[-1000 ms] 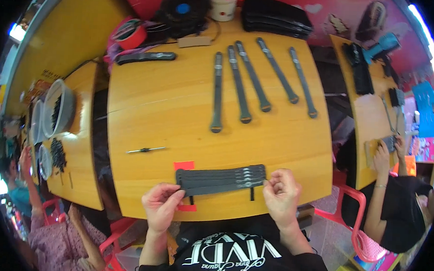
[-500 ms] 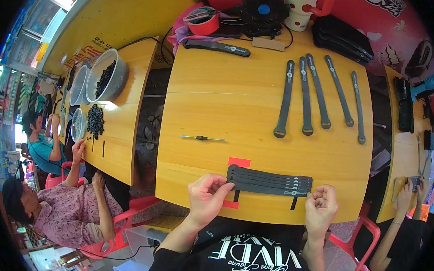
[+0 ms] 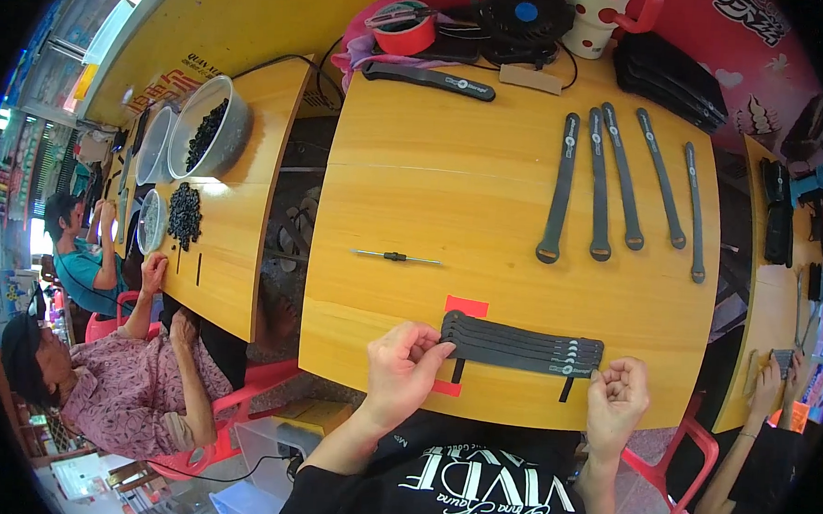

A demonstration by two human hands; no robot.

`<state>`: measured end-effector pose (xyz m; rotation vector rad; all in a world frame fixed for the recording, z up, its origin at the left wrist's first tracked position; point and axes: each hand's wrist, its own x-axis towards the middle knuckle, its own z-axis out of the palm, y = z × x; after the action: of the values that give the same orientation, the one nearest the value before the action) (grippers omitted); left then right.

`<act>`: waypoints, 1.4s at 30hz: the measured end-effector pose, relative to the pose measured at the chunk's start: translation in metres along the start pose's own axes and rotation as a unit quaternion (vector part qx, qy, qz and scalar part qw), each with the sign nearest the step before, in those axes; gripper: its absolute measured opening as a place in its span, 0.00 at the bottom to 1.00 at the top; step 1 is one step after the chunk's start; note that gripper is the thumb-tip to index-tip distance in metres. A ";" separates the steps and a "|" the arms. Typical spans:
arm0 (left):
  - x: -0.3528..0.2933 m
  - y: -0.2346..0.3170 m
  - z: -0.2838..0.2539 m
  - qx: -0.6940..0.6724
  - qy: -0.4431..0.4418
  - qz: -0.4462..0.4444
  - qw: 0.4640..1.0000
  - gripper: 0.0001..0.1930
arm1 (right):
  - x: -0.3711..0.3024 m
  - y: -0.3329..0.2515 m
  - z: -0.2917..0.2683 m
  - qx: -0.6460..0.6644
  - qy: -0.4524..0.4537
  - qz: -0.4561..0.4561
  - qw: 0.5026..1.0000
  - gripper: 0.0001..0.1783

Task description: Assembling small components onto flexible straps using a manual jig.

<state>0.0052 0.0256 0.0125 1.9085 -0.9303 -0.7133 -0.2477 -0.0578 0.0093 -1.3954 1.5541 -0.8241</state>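
Observation:
Near the table's front edge lies a fanned stack of dark grey straps (image 3: 523, 348), overlapping so that each one's edge shows. My left hand (image 3: 400, 370) pinches the stack's left end between thumb and forefinger. At the lower right corner, my right hand (image 3: 620, 398) has its fingers curled and its thumb and forefinger closed on the strap nearest me. Red tape (image 3: 467, 305) shows just behind the left end, with another red piece by my left hand. A short black strip (image 3: 566, 389) sticks out below the stack's right part.
Several loose grey straps (image 3: 601, 192) lie at the right back, one strap (image 3: 430, 79) at the back left. A thin double-ended tool (image 3: 395, 256) rests mid-table. A fan (image 3: 524, 21), a spotted mug (image 3: 591, 20) and black pouches (image 3: 670, 80) line the back. People sit at neighbouring tables.
The whole view has shifted slightly, so the table and things sit farther right in the picture. Both hands keep their hold at the two ends of the strap stack.

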 end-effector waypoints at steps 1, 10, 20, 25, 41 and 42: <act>0.000 0.000 0.000 -0.006 0.003 0.000 1.000 0.06 | 0.000 0.000 0.000 -0.003 0.001 0.001 1.000 0.14; 0.000 0.006 0.002 0.024 0.019 0.021 0.999 0.06 | 0.001 0.004 0.000 -0.003 0.014 -0.009 1.000 0.14; 0.002 0.006 -0.001 0.063 0.009 0.026 0.998 0.07 | 0.002 0.004 0.000 0.004 0.011 -0.003 1.000 0.14; 0.002 0.003 -0.002 0.003 0.002 -0.005 1.000 0.06 | 0.002 0.004 -0.002 0.004 0.011 -0.004 1.000 0.14; -0.011 -0.004 0.006 0.148 0.094 0.263 0.949 0.06 | 0.007 0.017 -0.001 0.021 0.004 -0.083 0.996 0.11; -0.016 0.000 0.008 0.145 0.093 0.268 0.948 0.06 | 0.007 0.018 -0.002 0.020 0.010 -0.085 0.996 0.11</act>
<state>-0.0097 0.0350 0.0109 1.8019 -1.4100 -0.0756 -0.2571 -0.0625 -0.0071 -1.5086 1.4399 -0.9693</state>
